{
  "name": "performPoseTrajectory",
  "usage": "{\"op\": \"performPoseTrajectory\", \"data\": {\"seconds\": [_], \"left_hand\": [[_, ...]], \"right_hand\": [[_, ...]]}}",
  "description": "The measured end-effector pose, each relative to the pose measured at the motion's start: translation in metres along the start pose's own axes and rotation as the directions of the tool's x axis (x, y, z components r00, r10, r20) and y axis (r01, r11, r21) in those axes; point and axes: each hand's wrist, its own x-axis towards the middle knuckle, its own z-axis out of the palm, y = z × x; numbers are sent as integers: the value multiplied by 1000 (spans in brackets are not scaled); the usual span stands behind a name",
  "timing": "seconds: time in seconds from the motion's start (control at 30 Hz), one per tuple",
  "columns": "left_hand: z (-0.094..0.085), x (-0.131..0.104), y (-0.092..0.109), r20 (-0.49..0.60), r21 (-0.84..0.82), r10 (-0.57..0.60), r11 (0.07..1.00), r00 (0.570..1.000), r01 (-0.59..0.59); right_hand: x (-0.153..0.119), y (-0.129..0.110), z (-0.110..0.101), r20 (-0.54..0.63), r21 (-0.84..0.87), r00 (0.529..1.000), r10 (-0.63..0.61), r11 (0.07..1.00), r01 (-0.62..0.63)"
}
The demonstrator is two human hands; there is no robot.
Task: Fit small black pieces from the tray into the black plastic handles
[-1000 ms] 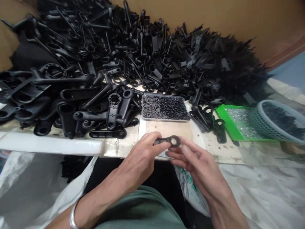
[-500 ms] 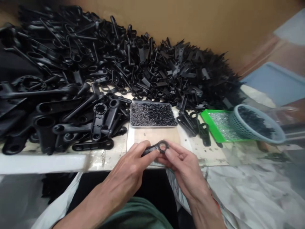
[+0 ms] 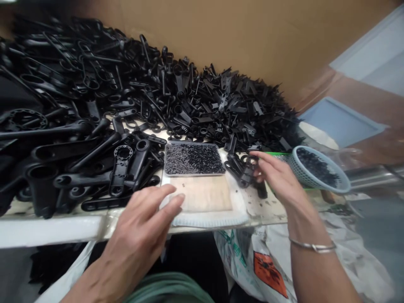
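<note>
My left hand (image 3: 142, 214) hovers at the table's front edge, its thumb and fingers apart and nothing between them. At the right, my right hand (image 3: 280, 174) pinches a small black plastic arm (image 3: 248, 171) with a ring at its end. That piece is over a small group of similar black parts, which it partly overlaps. Between the hands lies a tan pad (image 3: 202, 193) on a white cloth. Directly behind the pad, a clear shallow tray (image 3: 195, 174) is filled with tiny dark and grey pieces, too small to name.
Large black plastic arms (image 3: 78, 181) crowd the left side, and a heap of black parts (image 3: 189, 97) runs along the back. To the right, a blue perforated basket (image 3: 298, 170) of dark pieces leans on a green tray (image 3: 274, 154). A white printed bag (image 3: 243, 252) hangs below the table edge.
Both hands were together on the black plastic arm at the front. Now my left hand has let go and moved left; my right hand has carried the piece right to the small group.
</note>
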Motion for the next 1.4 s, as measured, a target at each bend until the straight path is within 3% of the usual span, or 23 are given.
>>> {"op": "performPoseTrajectory", "data": {"seconds": [0.1,0.2,0.33,0.53,0.63,0.8,0.97,1.17,1.3,1.4], "left_hand": [[-17,-6,-10,-50,228,26,974,998,-14],[-24,-11,-16,-55,358,61,933,997,-37],[-15,-10,-15,-24,379,129,919,991,-110],[1,-6,-5,-26,318,91,945,996,-78],[-3,-6,-4,-42,352,84,934,996,-64],[-21,-3,-8,-133,513,49,858,990,26],[-32,11,-12,-173,619,-50,771,984,148],[-30,17,-14,-165,635,-119,747,979,198],[-33,22,-17,-241,589,-151,763,959,268],[-42,28,-19,-329,496,-221,787,918,367]], "right_hand": [[29,17,-7,69,-107,996,-50,993,58],[37,21,-5,137,-221,985,-107,966,135],[30,22,-3,107,-379,983,-152,908,181],[13,25,0,25,-600,967,-255,770,219],[1,13,9,-7,-549,949,-315,794,260],[-15,-25,43,158,-301,868,-471,814,496],[-21,-50,65,216,-247,844,-491,809,534],[-33,-46,66,235,-225,838,-493,811,540],[-41,-41,67,215,-204,847,-486,826,525],[-44,-40,68,200,-183,855,-479,839,513]]}}
